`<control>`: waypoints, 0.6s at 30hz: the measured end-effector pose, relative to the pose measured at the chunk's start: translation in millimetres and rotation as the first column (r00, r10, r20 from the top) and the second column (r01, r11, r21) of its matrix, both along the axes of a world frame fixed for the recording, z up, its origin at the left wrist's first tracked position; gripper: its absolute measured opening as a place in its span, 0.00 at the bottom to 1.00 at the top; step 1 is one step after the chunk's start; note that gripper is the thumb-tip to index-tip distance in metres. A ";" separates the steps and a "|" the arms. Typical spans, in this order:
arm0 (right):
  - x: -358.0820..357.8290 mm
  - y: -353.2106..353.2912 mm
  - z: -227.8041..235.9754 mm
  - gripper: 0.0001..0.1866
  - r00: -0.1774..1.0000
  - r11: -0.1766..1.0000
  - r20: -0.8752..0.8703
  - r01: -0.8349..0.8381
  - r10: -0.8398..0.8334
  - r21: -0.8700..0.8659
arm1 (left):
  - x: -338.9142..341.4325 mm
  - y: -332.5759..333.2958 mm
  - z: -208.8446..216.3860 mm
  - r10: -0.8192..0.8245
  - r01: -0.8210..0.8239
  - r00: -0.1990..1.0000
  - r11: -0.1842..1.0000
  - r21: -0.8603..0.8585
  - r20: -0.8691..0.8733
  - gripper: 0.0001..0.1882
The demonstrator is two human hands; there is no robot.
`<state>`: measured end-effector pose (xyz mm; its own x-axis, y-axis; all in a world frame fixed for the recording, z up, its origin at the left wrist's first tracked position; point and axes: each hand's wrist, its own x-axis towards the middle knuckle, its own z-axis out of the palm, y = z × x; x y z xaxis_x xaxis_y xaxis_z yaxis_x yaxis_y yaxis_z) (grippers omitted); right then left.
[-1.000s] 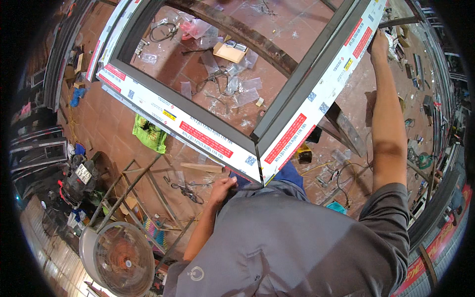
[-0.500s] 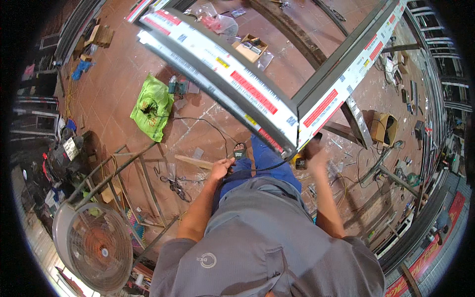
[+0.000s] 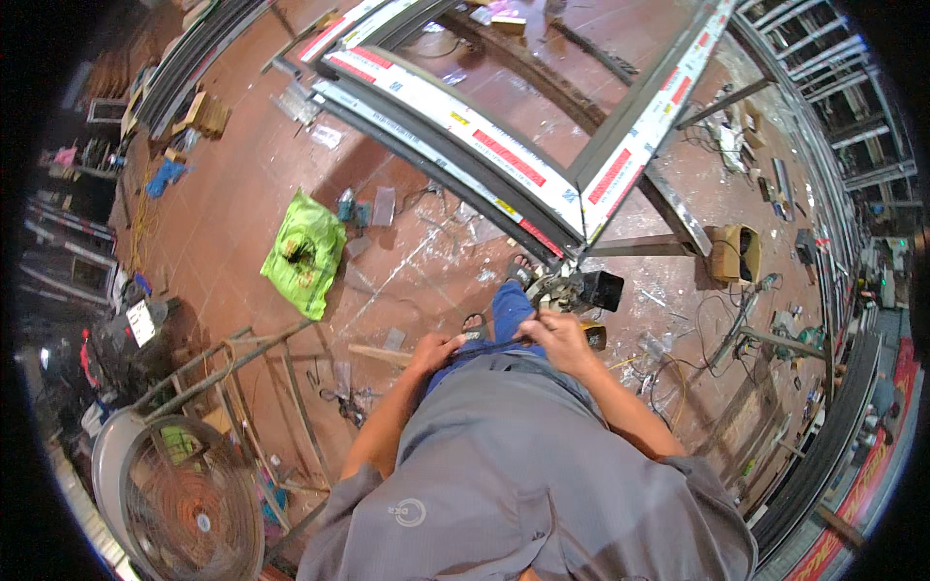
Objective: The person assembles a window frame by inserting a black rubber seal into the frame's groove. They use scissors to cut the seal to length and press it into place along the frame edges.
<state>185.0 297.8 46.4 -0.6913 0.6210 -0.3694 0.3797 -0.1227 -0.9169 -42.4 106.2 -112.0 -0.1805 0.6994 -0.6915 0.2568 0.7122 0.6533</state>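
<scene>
Between my two hands, in front of my waist, runs a thin black strip (image 3: pixel 492 349); whether it is a cord or a rubber seal I cannot tell. The fingers of my left hand (image 3: pixel 441 351) are closed on one end. My right hand (image 3: pixel 562 339) pinches it farther right. Ahead of them lies a large dark frame (image 3: pixel 504 160), covered with white and red printed film. Its mitred corner points toward me, just beyond my right hand. Below that corner sit a black boxy thing (image 3: pixel 603 290) and some metal parts.
A green sack (image 3: pixel 303 254) lies on the tiled floor at left. Nearer stand a metal rack (image 3: pixel 291 387) and a large fan (image 3: pixel 199 504). At right are a cardboard box (image 3: pixel 733 254), cables and tools. Metal profiles (image 3: pixel 828 436) line the right side. Steel supports (image 3: pixel 678 208) stand under the frame.
My right hand has come from the frame's corner back toward my waist, beside my left hand. The black strip now spans a shorter stretch. The frame's near corner sits higher in view.
</scene>
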 end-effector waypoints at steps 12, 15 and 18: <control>75.8 61.1 100.7 0.20 0.524 0.583 -0.259 0.757 -0.812 -0.296 | -9.3 -26.7 102.0 0.115 -0.177 0.965 0.949 0.260 0.237 0.27; 64.1 53.4 84.1 0.18 0.537 0.547 -0.167 0.698 -0.827 -0.462 | 29.3 24.0 177.7 -0.100 -0.243 0.870 0.765 0.597 0.482 0.24; 60.4 42.9 59.2 0.18 0.700 0.659 -0.073 0.625 -0.710 -0.417 | 59.6 62.8 238.4 -0.264 -0.199 0.775 0.760 0.618 0.574 0.21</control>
<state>245.4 340.7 105.6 -0.2228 0.8093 -0.5435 -0.1264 -0.5768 -0.8070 17.1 169.0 126.4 0.1353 0.9899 -0.0428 -0.3340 0.0862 0.9386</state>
